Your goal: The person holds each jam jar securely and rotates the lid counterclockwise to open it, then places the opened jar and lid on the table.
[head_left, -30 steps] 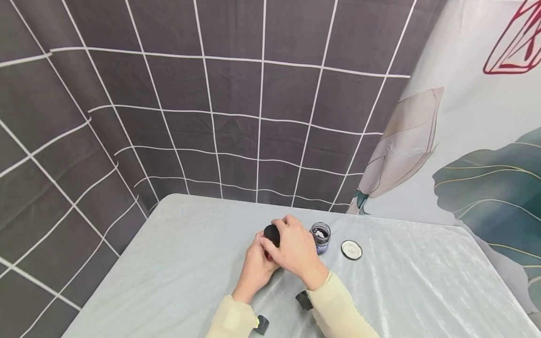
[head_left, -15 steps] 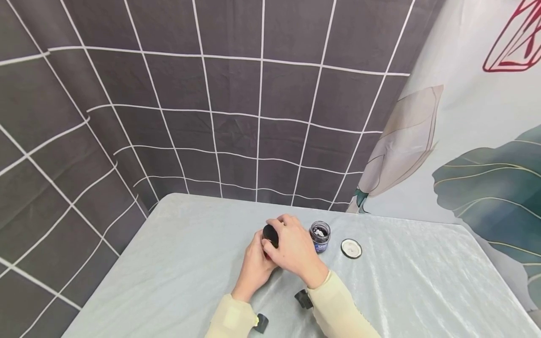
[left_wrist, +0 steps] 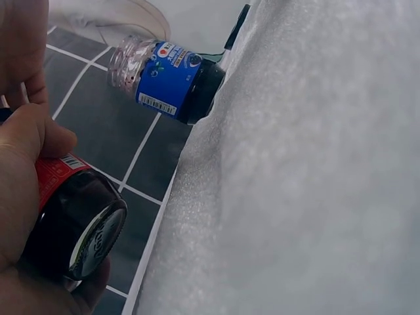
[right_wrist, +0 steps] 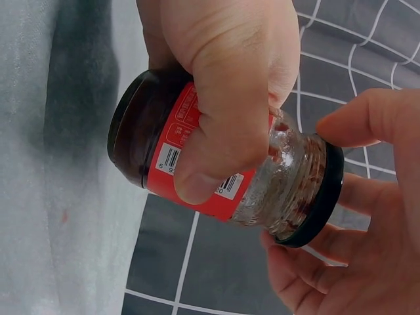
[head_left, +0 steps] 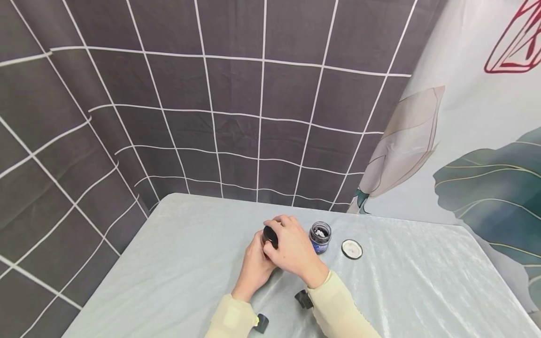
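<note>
My left hand (right_wrist: 226, 85) grips a glass jar with a red label (right_wrist: 174, 141), its thumb lying across the label. In the left wrist view, the dark base of this red-labelled jar (left_wrist: 77, 220) shows, lifted off the cloth. Fingers and thumb of my right hand (head_left: 293, 244) curl round the black lid (head_left: 271, 236) on top of it. The lid sits on the jar's mouth, with reddish bits on the glass just below. Beside my right hand stands a second glass jar with a blue label (head_left: 320, 239), without a lid, dark contents and something whitish inside.
A loose round lid (head_left: 351, 249), pale inside up, lies right of the blue-labelled jar. Light grey cloth covers the table (head_left: 190, 244). A dark curtain with white grid lines (head_left: 232, 131) hangs behind it, and a printed pale curtain (head_left: 422, 188) hangs at the right.
My right hand's fingers and thumb have turned slightly on the black lid. The left hand keeps its grip on the jar, and the blue-labelled jar and loose lid stay put.
</note>
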Tool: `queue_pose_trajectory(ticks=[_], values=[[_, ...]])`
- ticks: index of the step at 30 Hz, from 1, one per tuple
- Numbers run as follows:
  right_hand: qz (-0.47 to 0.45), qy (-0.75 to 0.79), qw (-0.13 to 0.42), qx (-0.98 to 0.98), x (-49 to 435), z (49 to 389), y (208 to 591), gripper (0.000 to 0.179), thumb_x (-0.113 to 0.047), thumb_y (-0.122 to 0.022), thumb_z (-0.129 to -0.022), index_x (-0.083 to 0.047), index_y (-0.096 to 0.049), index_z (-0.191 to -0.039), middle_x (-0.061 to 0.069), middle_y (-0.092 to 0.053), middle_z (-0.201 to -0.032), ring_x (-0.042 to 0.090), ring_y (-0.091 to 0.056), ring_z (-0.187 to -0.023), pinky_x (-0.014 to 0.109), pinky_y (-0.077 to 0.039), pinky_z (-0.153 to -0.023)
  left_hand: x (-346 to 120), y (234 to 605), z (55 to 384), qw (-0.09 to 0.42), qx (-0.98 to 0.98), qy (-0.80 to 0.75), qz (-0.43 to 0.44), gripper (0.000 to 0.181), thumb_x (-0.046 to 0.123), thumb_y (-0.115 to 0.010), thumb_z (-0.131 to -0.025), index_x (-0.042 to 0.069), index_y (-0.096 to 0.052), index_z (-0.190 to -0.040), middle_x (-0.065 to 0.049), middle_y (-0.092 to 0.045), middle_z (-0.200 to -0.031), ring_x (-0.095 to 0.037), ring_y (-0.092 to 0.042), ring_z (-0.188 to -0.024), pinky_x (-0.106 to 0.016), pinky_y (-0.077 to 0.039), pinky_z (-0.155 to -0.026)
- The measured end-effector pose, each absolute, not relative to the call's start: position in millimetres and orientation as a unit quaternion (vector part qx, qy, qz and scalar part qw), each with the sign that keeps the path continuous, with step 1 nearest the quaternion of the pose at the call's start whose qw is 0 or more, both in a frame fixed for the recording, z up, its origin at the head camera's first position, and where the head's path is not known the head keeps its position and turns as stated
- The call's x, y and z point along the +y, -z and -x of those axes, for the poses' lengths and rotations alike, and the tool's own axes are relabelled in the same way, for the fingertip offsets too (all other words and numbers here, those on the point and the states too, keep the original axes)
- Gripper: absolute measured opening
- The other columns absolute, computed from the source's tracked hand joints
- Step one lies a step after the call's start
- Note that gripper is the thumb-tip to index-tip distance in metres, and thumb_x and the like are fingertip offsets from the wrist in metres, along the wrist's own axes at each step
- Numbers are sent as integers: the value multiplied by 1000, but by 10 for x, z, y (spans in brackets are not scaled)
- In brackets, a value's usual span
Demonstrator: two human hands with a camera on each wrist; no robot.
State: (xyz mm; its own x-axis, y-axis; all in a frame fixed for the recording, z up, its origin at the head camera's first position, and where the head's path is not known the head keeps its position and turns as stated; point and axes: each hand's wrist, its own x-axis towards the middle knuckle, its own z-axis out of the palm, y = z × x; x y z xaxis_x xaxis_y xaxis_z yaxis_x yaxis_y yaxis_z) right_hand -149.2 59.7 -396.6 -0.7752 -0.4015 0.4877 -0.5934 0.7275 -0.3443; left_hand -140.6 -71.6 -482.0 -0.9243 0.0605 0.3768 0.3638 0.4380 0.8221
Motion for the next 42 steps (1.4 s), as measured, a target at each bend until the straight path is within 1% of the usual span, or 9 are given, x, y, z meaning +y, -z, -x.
queue_pose_trajectory(ticks=[9, 13, 16, 21, 26, 30, 34, 39, 42], values=[[-267, -257, 194, -908, 607, 1499, 3984, 43, -23, -62, -77, -10, -71, -117, 6, -66, -110, 28, -58, -99, 41, -50, -85, -705, 4831, 1406, 149, -835, 516, 123, 61, 16, -80, -83, 1, -50, -134, -13, -64, -125, -25, -63, -114, -45, -50, -96], [-251, -265, 192, -911, 614, 1492, 3980, 44, -24, -62, -77, -9, -70, -118, 7, -65, -113, 27, -58, -102, 41, -51, -82, -696, 4842, 1408, 166, -833, 513, 124, 60, 11, -80, -80, 1, -51, -132, -12, -66, -122, -23, -64, -110, -43, -51, -94], [-234, -274, 196, -912, 621, 1487, 3977, 46, -24, -63, -77, -7, -68, -119, 9, -64, -114, 28, -58, -104, 42, -52, -81, -695, 4853, 1412, 172, -830, 516, 121, 61, 11, -81, -78, 1, -52, -131, -12, -67, -120, -22, -64, -107, -42, -52, -92], [-202, -295, 215, -909, 636, 1490, 3977, 45, -23, -65, -79, -4, -65, -120, 13, -64, -114, 31, -59, -106, 46, -51, -86, -698, 4861, 1412, 161, -824, 533, 107, 64, 20, -83, -79, 3, -52, -132, -11, -67, -120, -22, -64, -107, -42, -51, -93], [-178, -320, 232, -901, 663, 1497, 3995, 47, -19, -66, -81, -2, -60, -124, 15, -62, -118, 33, -58, -110, 49, -49, -91, -701, 4861, 1415, 153, -821, 542, 93, 63, 20, -81, -79, 4, -52, -133, -10, -67, -118, -22, -64, -106, -42, -51, -93], [-172, -337, 238, -895, 685, 1487, 4036, 50, -15, -66, -83, 0, -56, -130, 18, -61, -122, 35, -57, -115, 49, -47, -97, -703, 4850, 1416, 150, -821, 545, 82, 64, 21, -81, -79, 4, -52, -133, -9, -64, -119, -22, -63, -106, -43, -51, -93], [-165, -348, 245, -890, 697, 1469, 4073, 52, -13, -66, -85, 1, -53, -134, 19, -59, -125, 34, -56, -117, 49, -47, -98, -711, 4843, 1416, 157, -822, 544, 65, 67, 18, -80, -77, 4, -51, -135, -11, -58, -124, -24, -59, -110, -46, -48, -96], [-155, -350, 250, -889, 690, 1454, 4148, 50, -10, -67, -87, 2, -52, -133, 19, -55, -127, 33, -55, -119, 49, -47, -99, -740, 4858, 1434, 183, -821, 539, 45, 67, 12, -80, -74, 5, -52, -135, -13, -54, -124, -27, -56, -113, -49, -45, -99], [-154, -350, 249, -890, 683, 1435, 4196, 50, -9, -69, -87, 3, -51, -133, 20, -54, -128, 34, -56, -120, 49, -47, -100, -760, 4863, 1448, 193, -821, 537, 32, 66, 11, -81, -75, 6, -54, -135, -14, -51, -125, -28, -54, -114, -50, -43, -101]])
